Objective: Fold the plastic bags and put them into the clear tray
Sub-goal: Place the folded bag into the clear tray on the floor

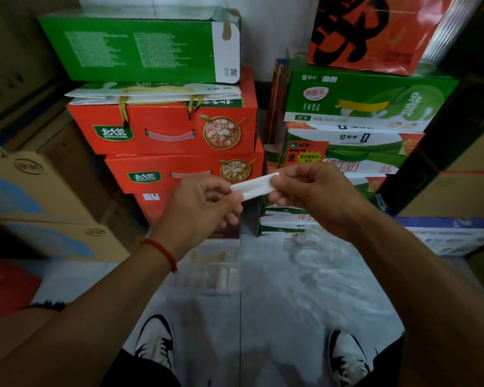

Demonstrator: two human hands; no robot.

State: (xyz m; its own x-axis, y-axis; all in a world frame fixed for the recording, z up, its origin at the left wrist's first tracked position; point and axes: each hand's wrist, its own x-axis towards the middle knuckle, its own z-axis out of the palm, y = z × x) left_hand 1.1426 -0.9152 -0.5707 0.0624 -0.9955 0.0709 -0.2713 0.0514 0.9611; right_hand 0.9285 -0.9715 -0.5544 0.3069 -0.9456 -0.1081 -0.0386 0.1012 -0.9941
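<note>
head view, hands pinching folded bag [256,185]

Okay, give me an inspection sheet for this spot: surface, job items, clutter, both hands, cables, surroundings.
Surface: pale floor, the person's two shoes at the bottom.
Job's things: folded plastic bag held as a narrow strip in the air; clear tray on the floor below, a few white folded pieces inside; loose plastic bags lying right of the tray.
Clutter: nothing seen.
Hands: left hand and right hand each pinch one end of the strip.
Cables: nothing seen.
Surroundings: stacked red boxes, green boxes, brown cartons.
</note>
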